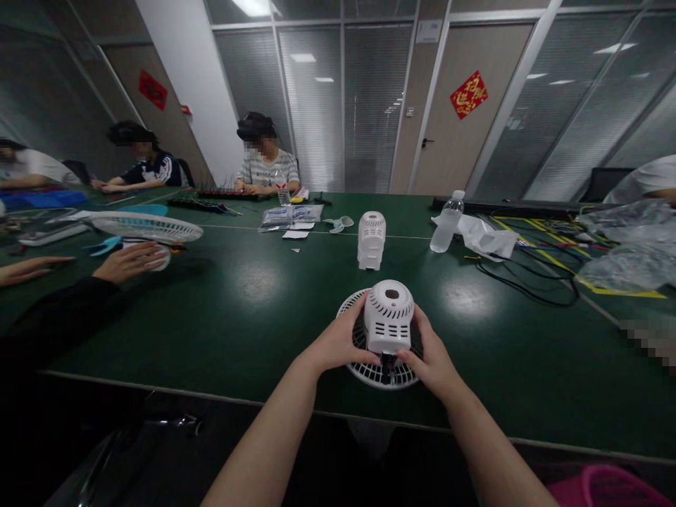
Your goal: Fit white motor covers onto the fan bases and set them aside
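Observation:
A white fan motor housing (389, 320) with vent slots stands over a round white fan grille (364, 373) that lies on the green table near its front edge. My left hand (351, 338) wraps the housing's left side, thumb at its lower front. From the right, my right hand (430, 352) grips it, thumb near the dark part (388, 365) below the housing. Both hands are closed on the housing, though their far fingertips are hidden behind it. Beyond them a second white slotted housing piece (372, 239) stands upright on the table.
To the left a co-worker's hand (132, 262) touches a white part under another fan grille (148, 227). A water bottle (448, 222), black cables (549, 292) and plastic bags (628, 257) lie at the right. Packets (290, 217) are at the back; a pink bin (612, 489) stands below the edge.

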Demonstrator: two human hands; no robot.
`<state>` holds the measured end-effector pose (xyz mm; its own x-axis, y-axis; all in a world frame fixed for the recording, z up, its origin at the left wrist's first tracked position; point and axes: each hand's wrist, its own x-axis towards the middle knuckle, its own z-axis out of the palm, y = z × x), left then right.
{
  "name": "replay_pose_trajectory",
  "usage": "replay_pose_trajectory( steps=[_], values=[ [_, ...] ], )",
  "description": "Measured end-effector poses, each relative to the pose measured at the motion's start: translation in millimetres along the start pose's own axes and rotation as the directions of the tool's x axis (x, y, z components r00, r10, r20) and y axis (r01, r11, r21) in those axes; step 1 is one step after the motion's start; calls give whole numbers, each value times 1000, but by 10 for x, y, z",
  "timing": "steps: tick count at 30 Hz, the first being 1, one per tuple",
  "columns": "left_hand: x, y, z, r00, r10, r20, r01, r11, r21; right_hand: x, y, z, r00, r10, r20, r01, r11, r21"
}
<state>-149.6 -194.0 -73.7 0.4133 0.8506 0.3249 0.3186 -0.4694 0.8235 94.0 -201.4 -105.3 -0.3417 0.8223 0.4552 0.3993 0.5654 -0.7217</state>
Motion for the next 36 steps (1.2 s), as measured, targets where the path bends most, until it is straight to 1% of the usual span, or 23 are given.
replay_pose_trajectory(
  steps=[4,8,12,15,21,26,30,33,36],
  values=[
    [16,-11,0,1000,-1,-20,1,1000,-2,-1,50,-23,1000,7,12,-7,999,46],
    [23,15,-17,1000,20,-11,-20,1000,2,19,62,-38,999,6,39,-9,996,85],
    [21,24,-36,1000,14,11,-14,1000,4,45,42,-37,998,19,63,-25,995,97],
    [18,15,-45,999,24,41,-25,1000,7,50,34,-24,999,10,53,-17,991,130],
    [4,-37,-42,998,1,64,-2,1000,14,32,52,-24,998,10,55,-14,996,84],
    [-18,-86,-31,998,32,63,-30,999,-32,36,49,-43,997,-6,77,5,1000,24],
    [-4,-73,-33,996,7,87,-6,1000,-6,25,25,-57,996,-2,84,-3,999,53],
    [16,-66,-41,993,15,117,-12,999,-30,14,9,-71,995,13,100,-20,997,73],
    [23,-73,-54,992,2,125,2,999,-37,12,5,-75,992,25,121,-35,996,85]
  ],
)
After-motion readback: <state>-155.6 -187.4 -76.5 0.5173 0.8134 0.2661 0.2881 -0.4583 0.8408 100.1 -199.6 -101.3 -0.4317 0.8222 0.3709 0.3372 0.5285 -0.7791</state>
